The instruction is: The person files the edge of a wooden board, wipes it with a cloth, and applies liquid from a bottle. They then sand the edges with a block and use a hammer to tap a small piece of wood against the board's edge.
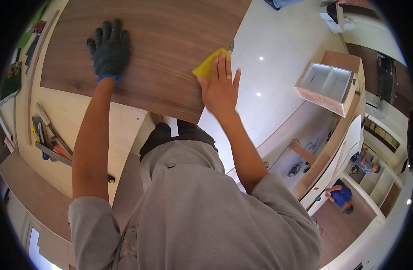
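Note:
A brown wood-grain board (166, 49) lies flat across the workbench in front of me. My left hand (110, 50), in a dark glove with a blue cuff, rests on the board with its fingers spread. Bare, my right hand (221, 87) presses a folded yellow cloth (206, 65) against the board's right edge. The cloth lies under the fingers, and the thumb sits at its lower left side.
Hand tools (53, 135) lie on the pale bench (94, 121) at the left. On the right, an open cabinet box (325, 83) stands on a bench, with cables (296, 168) below it. Two people are farther off at lower right.

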`<control>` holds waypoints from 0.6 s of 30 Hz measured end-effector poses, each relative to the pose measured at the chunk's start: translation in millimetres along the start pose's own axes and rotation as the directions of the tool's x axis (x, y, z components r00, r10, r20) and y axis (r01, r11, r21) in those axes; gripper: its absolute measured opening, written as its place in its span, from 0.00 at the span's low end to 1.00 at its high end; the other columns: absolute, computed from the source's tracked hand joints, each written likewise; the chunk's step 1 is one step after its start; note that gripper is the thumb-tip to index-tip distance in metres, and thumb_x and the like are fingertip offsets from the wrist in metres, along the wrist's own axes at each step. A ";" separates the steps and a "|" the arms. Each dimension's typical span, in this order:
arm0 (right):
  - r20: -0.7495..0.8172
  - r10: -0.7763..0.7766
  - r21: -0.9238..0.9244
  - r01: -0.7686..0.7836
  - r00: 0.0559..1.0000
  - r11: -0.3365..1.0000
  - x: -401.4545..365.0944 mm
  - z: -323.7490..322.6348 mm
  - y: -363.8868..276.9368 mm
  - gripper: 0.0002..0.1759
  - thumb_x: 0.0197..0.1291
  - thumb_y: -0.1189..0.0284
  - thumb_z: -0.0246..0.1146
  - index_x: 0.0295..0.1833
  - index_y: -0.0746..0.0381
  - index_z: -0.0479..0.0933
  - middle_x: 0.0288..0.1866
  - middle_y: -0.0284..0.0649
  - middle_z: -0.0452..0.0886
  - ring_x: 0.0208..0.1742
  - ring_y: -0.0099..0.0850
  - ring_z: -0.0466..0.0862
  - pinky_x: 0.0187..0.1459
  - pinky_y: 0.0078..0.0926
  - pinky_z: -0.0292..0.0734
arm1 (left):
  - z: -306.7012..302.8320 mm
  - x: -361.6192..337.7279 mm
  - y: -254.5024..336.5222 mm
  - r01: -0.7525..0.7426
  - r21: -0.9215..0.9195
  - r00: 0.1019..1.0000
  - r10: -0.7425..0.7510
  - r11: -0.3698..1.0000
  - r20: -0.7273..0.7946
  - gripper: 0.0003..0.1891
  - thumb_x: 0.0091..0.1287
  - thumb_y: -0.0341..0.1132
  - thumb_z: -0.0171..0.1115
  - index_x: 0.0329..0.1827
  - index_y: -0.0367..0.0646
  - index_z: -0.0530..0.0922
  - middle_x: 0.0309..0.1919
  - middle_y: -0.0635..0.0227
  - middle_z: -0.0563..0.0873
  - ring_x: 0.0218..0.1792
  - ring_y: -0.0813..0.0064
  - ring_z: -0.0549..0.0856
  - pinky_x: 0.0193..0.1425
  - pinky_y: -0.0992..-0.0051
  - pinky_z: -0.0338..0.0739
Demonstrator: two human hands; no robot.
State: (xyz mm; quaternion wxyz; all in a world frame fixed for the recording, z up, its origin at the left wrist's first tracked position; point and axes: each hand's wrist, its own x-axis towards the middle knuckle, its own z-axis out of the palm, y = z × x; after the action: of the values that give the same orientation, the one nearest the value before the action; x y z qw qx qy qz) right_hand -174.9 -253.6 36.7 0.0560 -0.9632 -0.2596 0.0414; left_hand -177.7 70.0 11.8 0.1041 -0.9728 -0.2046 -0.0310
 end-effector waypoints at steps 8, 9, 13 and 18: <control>0.042 0.014 0.041 -0.015 0.999 0.999 -27.9 -5.2 -5.7 0.43 0.69 0.51 0.59 0.78 0.72 0.60 0.83 0.52 0.57 0.85 0.45 0.54 0.78 0.62 0.49 | -14.0 1.0 7.5 0.023 -0.035 1.000 -0.023 0.999 0.000 0.28 0.75 0.50 0.49 0.78 0.57 0.66 0.79 0.59 0.64 0.78 0.51 0.62 0.80 0.43 0.48; 0.016 0.032 0.055 -0.033 0.999 0.998 -7.5 -0.3 2.0 0.44 0.69 0.51 0.60 0.78 0.72 0.59 0.83 0.53 0.57 0.84 0.46 0.54 0.78 0.62 0.49 | 0.5 0.0 3.2 0.033 -0.064 0.998 -0.036 0.997 -0.042 0.28 0.76 0.50 0.48 0.78 0.57 0.66 0.79 0.59 0.64 0.78 0.51 0.62 0.80 0.43 0.48; -0.028 0.043 0.129 -0.039 0.999 0.991 5.7 2.9 3.9 0.46 0.68 0.50 0.60 0.78 0.74 0.58 0.83 0.56 0.55 0.84 0.50 0.54 0.78 0.62 0.50 | -7.5 3.9 5.5 0.057 -0.030 0.998 -0.057 0.998 0.023 0.28 0.77 0.50 0.45 0.79 0.55 0.65 0.79 0.59 0.64 0.79 0.50 0.62 0.80 0.43 0.47; 0.120 0.023 0.180 -0.045 0.992 0.983 -50.8 -3.1 -14.4 0.45 0.69 0.50 0.60 0.78 0.73 0.58 0.84 0.55 0.52 0.85 0.48 0.54 0.78 0.62 0.50 | 1.6 0.5 6.0 0.068 -0.054 0.997 -0.069 0.996 -0.031 0.28 0.78 0.50 0.45 0.78 0.54 0.66 0.79 0.57 0.65 0.78 0.50 0.63 0.80 0.43 0.48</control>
State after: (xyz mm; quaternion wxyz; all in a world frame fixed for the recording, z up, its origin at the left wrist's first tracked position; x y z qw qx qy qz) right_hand -225.6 -267.2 44.2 0.1278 -0.9542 -0.2409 0.1226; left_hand -174.8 65.1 9.1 0.0804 -0.9670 -0.2352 -0.0561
